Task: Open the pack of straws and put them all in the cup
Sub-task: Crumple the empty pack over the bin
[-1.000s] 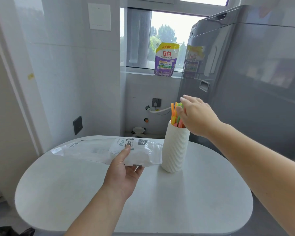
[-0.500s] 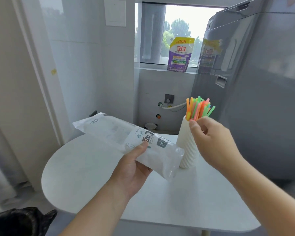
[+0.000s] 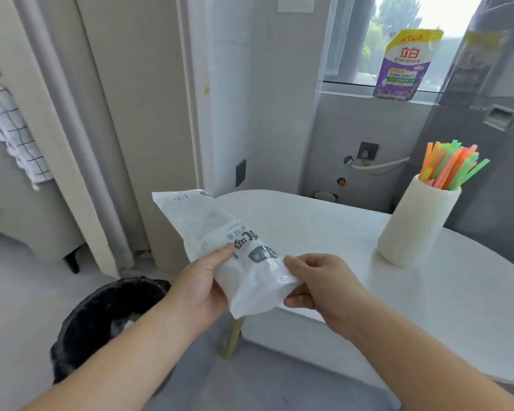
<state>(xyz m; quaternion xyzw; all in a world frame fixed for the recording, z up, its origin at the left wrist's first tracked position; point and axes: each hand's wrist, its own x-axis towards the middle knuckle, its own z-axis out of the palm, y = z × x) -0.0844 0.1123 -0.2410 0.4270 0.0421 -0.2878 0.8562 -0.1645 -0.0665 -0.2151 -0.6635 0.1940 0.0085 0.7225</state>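
Straw pack [image 3: 208, 223], Chinese lettering, gripped by left fingers [image 3: 221, 254] and right fingers [image 3: 298, 263], 立白 pouch [image 3: 404, 66]

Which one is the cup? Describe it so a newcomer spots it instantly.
Start at the white oval table. Toward its far right, beside the grey appliance, stands the cup. It alone is a ribbed white cylinder with neon straws fanning out.

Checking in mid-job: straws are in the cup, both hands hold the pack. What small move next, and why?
Probably carry the pack left and down toward the bin. The straws stand in the cup, the pack looks flat and empty, and the left hand and right hand both pinch its near end, with the bin just below and left of them.
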